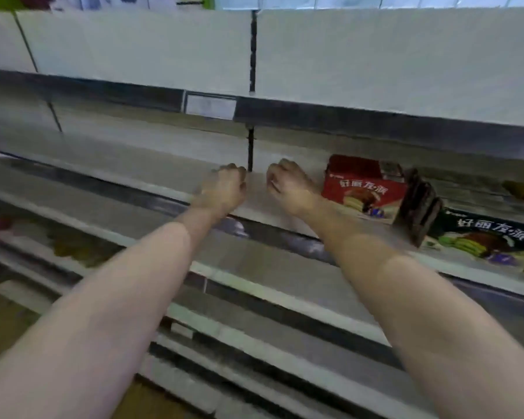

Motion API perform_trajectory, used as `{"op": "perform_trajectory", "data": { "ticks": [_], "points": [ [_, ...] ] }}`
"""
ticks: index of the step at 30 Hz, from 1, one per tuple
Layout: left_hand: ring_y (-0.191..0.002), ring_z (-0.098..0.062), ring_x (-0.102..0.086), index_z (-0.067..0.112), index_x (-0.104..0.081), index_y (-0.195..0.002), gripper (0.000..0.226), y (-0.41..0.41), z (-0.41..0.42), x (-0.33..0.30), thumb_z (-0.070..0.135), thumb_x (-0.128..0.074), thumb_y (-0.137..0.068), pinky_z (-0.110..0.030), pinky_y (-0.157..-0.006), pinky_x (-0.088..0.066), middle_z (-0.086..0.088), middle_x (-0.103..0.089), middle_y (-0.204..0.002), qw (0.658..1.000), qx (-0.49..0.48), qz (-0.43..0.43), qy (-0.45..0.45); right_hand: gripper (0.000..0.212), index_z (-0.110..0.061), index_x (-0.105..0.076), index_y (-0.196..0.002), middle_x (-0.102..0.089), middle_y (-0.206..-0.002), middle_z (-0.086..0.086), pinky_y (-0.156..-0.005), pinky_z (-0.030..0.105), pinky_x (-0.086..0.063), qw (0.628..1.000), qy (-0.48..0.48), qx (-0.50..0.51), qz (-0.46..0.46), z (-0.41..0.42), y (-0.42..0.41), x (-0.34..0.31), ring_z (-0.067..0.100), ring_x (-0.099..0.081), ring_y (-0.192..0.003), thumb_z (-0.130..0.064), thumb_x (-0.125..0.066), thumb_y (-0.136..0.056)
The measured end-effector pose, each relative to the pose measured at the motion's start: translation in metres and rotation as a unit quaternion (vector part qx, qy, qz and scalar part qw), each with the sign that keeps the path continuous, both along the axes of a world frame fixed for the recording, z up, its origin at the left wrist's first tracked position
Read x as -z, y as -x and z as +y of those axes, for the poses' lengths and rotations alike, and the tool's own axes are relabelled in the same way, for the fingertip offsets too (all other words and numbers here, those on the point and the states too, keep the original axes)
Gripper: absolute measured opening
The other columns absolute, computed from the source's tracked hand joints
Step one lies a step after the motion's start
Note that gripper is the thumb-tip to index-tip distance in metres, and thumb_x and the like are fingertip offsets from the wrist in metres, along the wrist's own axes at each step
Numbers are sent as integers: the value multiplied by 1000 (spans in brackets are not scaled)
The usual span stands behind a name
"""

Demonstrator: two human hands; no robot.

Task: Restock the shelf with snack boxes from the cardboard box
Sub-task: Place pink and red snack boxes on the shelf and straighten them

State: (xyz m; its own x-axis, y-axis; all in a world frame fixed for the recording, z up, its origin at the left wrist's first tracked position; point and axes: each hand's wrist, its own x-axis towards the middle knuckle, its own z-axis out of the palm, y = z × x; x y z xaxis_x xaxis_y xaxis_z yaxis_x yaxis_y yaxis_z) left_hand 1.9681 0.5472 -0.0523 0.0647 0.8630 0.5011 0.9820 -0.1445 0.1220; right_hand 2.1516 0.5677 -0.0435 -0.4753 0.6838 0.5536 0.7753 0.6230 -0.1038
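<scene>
Fists: left hand and right hand grip clenched, beside two snack boxes on shelf.

Soft, even indoor light, with no hard shadows or glare. Motion blur smears the whole view. Wide-angle distortion bends the shelf edges.

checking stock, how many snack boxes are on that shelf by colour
red snack box: 1
dark green snack box: 1
total: 2
A blurred dark item stands between them on the shelf; I cannot tell what it is.
</scene>
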Motion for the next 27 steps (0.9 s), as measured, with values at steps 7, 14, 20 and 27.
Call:
{"op": "perform_trajectory", "data": {
  "ticks": [7, 14, 20, 27],
  "points": [
    [-95, -39, -64, 11, -64, -101, 19, 156, -71, 32, 20, -50, -91, -43, -80, -52, -17, -67, -102, 994, -108, -3, 30, 18, -5, -61, -100, -57, -100, 19, -76, 45, -48, 992, 66, -103, -11, -35, 180, 52, 38, -56, -92, -20, -54, -91],
    [-92, -35, -64, 16, -59, -91, 12, 314, -187, 109, 22, -49, -90, -39, -75, -52, -10, -66, -99, 971, -209, -47, 110, 19, -3, -61, -104, -59, -105, 20, -80, 44, -49, 963, 155, -222, -14, -117, 358, 121, 38, -57, -96, -15, -56, -90],
    [-89, -29, -65, 15, -64, -107, 22, 398, -301, 187, 17, -48, -92, -34, -67, -49, -8, -66, -101, 918, -316, -116, 212, 6, -11, -58, -90, -58, -92, 8, -76, 38, -50, 923, 269, -276, 14, -220, 470, 197, 25, -57, -87, -15, -55, -93],
    [-103, -36, -63, 13, -63, -108, 18, 453, -436, 256, 16, -54, -92, -40, -84, -50, -12, -64, -109, 833, -468, -178, 235, 8, -11, -61, -99, -61, -102, 8, -83, 38, -49, 863, 384, -324, -53, -327, 551, 297, 25, -58, -95, -13, -57, -92]
  ]
}}
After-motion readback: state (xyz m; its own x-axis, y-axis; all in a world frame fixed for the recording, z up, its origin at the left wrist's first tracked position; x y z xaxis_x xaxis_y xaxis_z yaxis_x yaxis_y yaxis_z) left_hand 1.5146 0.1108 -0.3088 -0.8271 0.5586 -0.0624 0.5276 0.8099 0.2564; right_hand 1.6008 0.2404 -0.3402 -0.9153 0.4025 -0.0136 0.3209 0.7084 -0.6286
